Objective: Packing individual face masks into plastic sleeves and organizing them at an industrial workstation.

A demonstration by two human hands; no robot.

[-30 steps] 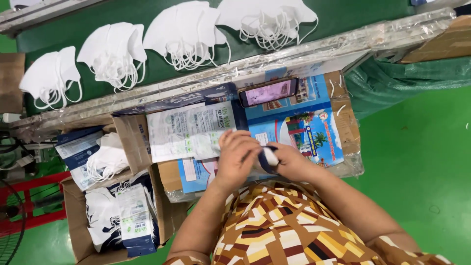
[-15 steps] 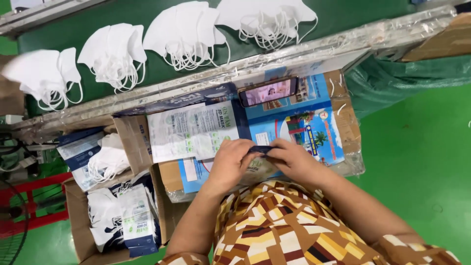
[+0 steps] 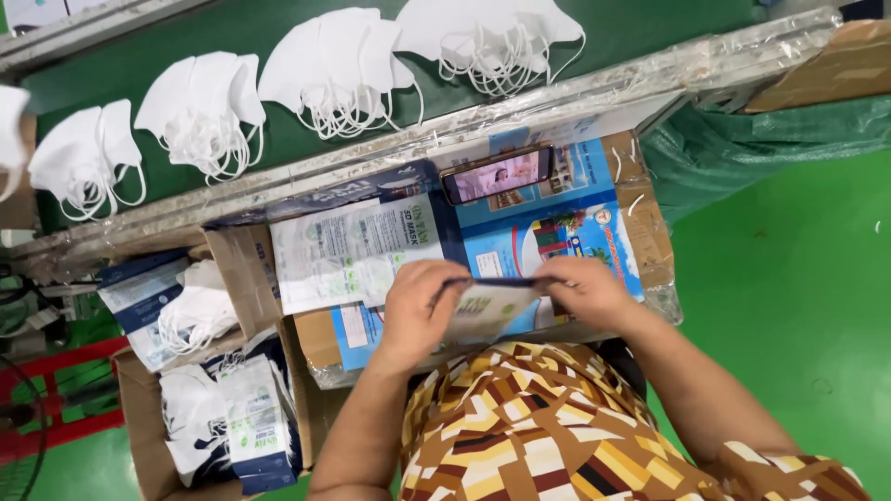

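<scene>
A long green conveyor belt (image 3: 650, 28) runs across the far side, carrying four heaps of white folded face masks (image 3: 339, 70) with ear loops. Below it a blue printed cardboard desk (image 3: 575, 218) holds a stack of pale printed plastic pouches (image 3: 348, 250) and a dark phone (image 3: 497, 173) lying flat. To the left, an open brown cardboard box (image 3: 139, 436) holds filled mask packets. Over the desk's near edge, the left hand (image 3: 418, 311) and right hand (image 3: 580, 288) each pinch one end of a flat printed mask pouch with a dark top strip (image 3: 487, 306), both grips closed on it, fingers curled over its upper edge
</scene>
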